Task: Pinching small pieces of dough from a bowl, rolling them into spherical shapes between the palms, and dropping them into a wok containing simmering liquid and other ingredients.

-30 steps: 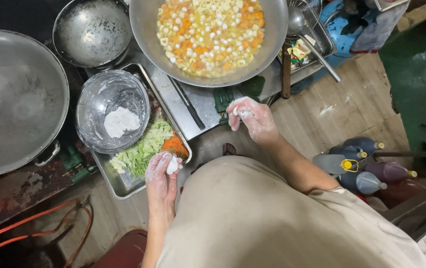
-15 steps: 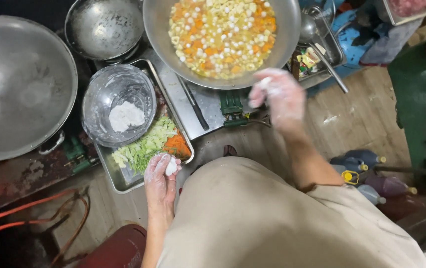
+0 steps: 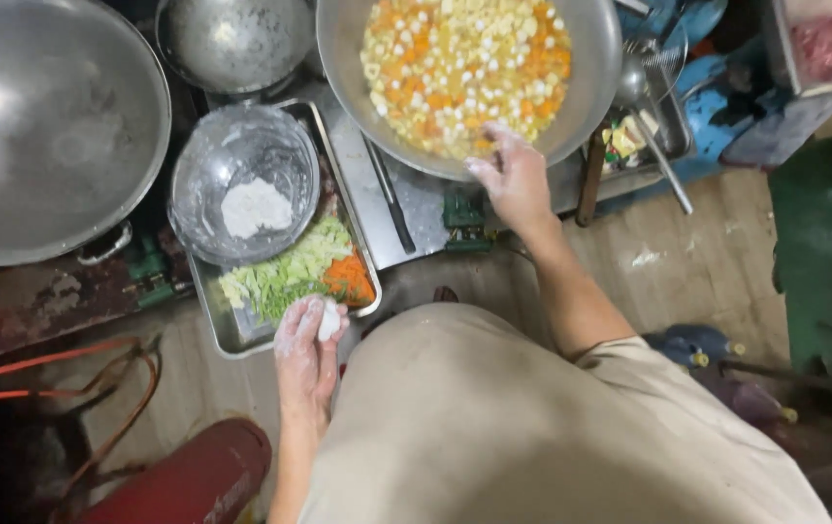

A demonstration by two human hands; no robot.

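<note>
The person was portioning white dough into a wide wok (image 3: pixel 590 87) of yellow and orange broth. The right hand (image 3: pixel 511 175), fingers loosely spread and gripping nothing, reached over the wok's near rim. The left hand (image 3: pixel 307 342) clasped a white dough lump (image 3: pixel 329 320) at the near edge of a steel tray (image 3: pixel 241 335) of chopped vegetables. Judging by this, another piece likely needed pinching off.

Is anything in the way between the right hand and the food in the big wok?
Nothing visible. The right hand is already over the wok's near rim, fingertips at the edge of the food. The left hand holds a white lump by the tray, off to the side.
</note>
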